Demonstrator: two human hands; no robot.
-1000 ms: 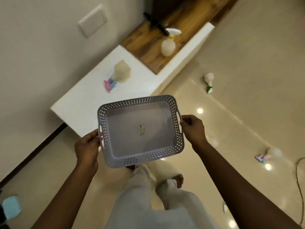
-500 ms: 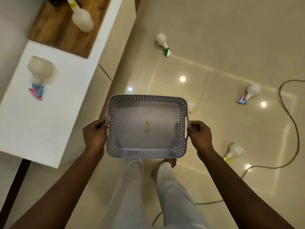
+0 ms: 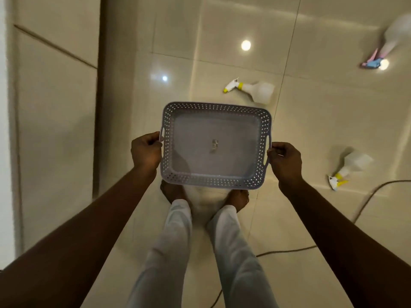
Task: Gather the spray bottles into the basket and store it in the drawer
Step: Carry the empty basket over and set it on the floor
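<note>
On the far left stands a tall pale wall (image 3: 55, 130), and the shiny tiled floor (image 3: 155, 30) runs out to the right of it. Next comes the left hand (image 3: 145, 152), curled tight around the left handle of the basket (image 3: 215, 183). That basket is grey with little holes all around its sides, and it is held flat in the air above two bare feet and pale trouser legs (image 3: 169, 252). It has no bottles in it, only a small speck (image 3: 214, 146) in the middle (too small to tell what it is). The right hand (image 3: 285, 161) is closed on the right handle.

Just past the far edge of the basket, a spray bottle with a yellow collar (image 3: 253, 91) lies on its side on the floor. To the right of the right hand lies a second yellow spray bottle (image 3: 349, 168), also tipped over. Near it a dark cable (image 3: 364, 205) curls over the tiles. Up in the far right corner lies a spray bottle with a pink and blue top (image 3: 387, 43), blurry and well apart from the rest.
</note>
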